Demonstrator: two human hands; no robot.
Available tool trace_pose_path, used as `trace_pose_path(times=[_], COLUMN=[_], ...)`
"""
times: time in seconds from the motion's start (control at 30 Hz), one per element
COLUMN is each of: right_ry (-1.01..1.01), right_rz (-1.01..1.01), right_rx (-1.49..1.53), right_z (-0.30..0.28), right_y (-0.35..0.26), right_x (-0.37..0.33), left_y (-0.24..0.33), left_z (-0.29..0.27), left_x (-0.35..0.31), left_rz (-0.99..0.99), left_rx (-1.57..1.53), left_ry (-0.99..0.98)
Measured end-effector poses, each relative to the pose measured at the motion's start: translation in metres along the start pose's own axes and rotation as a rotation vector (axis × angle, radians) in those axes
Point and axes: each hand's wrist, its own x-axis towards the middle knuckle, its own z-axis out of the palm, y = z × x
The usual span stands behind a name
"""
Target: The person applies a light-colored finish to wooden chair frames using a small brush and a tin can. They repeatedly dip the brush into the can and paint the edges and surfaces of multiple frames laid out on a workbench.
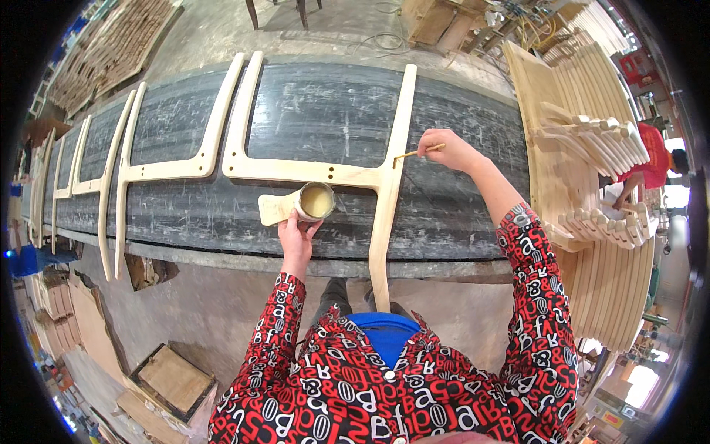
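Note:
My left hand [296,240] is closed around a small cup [318,200] of pale yellow, creamy liquid, held over the dark tabletop [325,118]. A flat, pale, paddle-shaped piece [274,210] juts out to the left of the cup; whether my fingers grip it too is unclear. My right hand [448,149] pinches a thin wooden stick [420,152]. The stick's left tip meets the pale wooden chair frame [296,170] where its crossbar joins the long leg. Dark round holes show in the crossbar, and the leg's lower end extends past the table's near edge.
More wooden frames [170,169] lie in a row to the left. Stacked curved wooden parts [592,140] stand at the right, with a person in red [651,155] beyond them. A wooden-topped box [174,379] sits on the floor at lower left.

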Motion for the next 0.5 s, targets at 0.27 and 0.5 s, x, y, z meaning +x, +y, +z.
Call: trace_pose_path(times=[0.27, 0.5], right_ry=[0.5, 1.025], right_rz=[0.328, 0.401], right_rx=[0.482, 0.096], right_z=[-0.022, -0.175], right_y=[0.006, -0.042], right_x=[-0.063, -0.176], left_y=[-0.007, -0.009], left_z=[0.006, -0.01], left_x=[0.003, -0.004], left_rz=[0.01, 0.179], left_rx=[0.051, 0.143], left_ry=[-0.03, 0.047])
